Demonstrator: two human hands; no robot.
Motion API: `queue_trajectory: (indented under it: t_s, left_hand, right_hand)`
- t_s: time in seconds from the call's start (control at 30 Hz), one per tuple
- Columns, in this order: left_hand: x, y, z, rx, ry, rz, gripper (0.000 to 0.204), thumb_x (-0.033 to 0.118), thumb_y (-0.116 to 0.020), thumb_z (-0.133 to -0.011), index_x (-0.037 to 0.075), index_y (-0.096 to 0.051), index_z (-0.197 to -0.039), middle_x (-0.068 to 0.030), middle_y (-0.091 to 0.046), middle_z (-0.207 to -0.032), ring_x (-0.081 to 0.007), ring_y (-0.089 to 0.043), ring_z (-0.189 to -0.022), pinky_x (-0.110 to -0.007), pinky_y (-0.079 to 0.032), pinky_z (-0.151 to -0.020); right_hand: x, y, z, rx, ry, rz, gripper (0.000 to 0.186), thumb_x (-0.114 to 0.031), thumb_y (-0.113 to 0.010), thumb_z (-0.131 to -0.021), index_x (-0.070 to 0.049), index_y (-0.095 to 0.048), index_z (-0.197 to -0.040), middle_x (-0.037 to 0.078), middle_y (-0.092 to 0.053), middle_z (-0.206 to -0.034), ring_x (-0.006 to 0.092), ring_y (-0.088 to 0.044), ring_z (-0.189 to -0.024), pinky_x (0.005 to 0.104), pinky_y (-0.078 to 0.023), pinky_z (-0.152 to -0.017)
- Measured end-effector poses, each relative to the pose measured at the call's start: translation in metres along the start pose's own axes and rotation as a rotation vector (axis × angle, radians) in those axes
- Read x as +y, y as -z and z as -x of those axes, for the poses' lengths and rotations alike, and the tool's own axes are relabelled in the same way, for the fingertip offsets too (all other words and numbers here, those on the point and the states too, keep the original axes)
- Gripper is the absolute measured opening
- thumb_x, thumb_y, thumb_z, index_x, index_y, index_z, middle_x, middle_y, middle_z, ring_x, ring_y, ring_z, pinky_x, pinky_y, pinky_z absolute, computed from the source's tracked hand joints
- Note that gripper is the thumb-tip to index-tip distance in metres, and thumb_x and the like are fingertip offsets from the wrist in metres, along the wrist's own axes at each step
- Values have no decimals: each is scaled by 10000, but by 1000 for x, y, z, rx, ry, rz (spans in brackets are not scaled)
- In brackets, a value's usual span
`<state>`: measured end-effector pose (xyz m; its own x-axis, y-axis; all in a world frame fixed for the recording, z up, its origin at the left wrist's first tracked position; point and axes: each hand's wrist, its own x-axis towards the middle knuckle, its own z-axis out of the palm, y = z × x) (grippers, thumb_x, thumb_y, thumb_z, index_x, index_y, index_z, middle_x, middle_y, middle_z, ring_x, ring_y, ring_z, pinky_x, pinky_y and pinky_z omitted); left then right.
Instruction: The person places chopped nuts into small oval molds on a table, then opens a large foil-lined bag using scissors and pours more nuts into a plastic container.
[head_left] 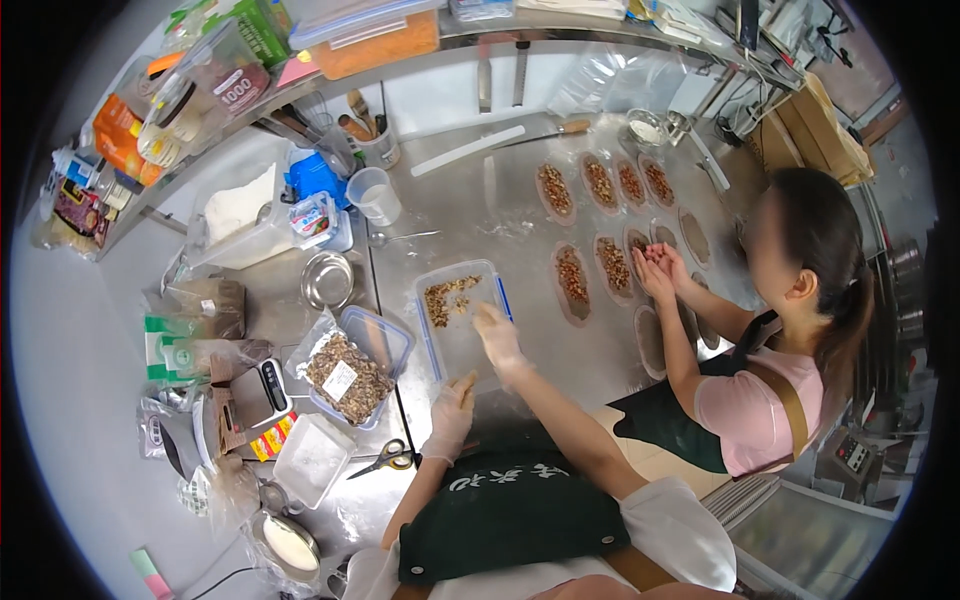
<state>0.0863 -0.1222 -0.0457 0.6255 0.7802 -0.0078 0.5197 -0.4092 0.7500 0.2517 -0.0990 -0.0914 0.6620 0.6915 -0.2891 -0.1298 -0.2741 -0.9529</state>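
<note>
My right hand (498,338), in a thin clear glove, is over the right part of a clear plastic tub (427,358). Its fingers are loosely stretched, and I see nothing held in them. Chopped nuts (437,303) lie in the tub's far left part. My left hand (449,420), gloved too, is just off the tub's near left corner. Its fingers are pressed together; whatever they hold, if anything, is hidden. Left of the tub, a clear bag of nuts (345,372) with a white label rests in another blue-rimmed tub (392,335).
At right, a co-worker's hands (660,272) hover over oval dough pieces (694,238), several topped with nuts (572,275). Scissors (388,458), a steel bowl (328,280), a scale (262,393) and a flour bin (240,215) stand left. A loaded shelf (470,32) runs along the back.
</note>
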Motion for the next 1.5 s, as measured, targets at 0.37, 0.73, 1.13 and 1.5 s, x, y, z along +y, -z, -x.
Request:
queue_trajectory:
  t_s: [0.37, 0.73, 1.13, 1.5]
  left_hand:
    - [-13, 19, 7, 124, 159, 102, 312, 74, -575, -828, 100, -606, -1137, -147, -599, -974, -301, -596, -864, -383, -487, -760]
    - [-47, 20, -52, 22, 613, 633, 388, 98, -609, -814, 18, -519, -1182, -85, -618, -879, -190, -588, -769, -320, -467, -655]
    - [2, -25, -29, -3, 476, 877, 442, 150, -567, -796, -21, -513, -1200, -148, -632, -1000, -257, -613, -899, -350, -484, -792]
    - [22, -17, -51, -279, 684, 782, 414, 129, -555, -817, -35, -501, -1193, -133, -599, -1033, -218, -577, -919, -341, -456, -806]
  right_hand:
    - [-5, 44, 32, 103, 162, 759, 474, -256, -622, -792, -73, -530, -1219, 191, -568, -1140, 362, -582, -992, 439, -471, -839]
    - [-129, 57, 50, -159, 139, 916, 577, -144, -510, -773, -64, -415, -1336, 243, -591, -998, 398, -597, -902, 452, -474, -809]
    - [-180, 113, 79, -165, 170, 1047, 554, -212, -516, -821, -31, -393, -1330, 283, -581, -991, 433, -584, -895, 483, -465, -787]
    - [-141, 131, 57, -103, 49, 1017, 544, -276, -525, -844, -7, -421, -1305, 277, -609, -954, 432, -599, -881, 490, -466, -799]
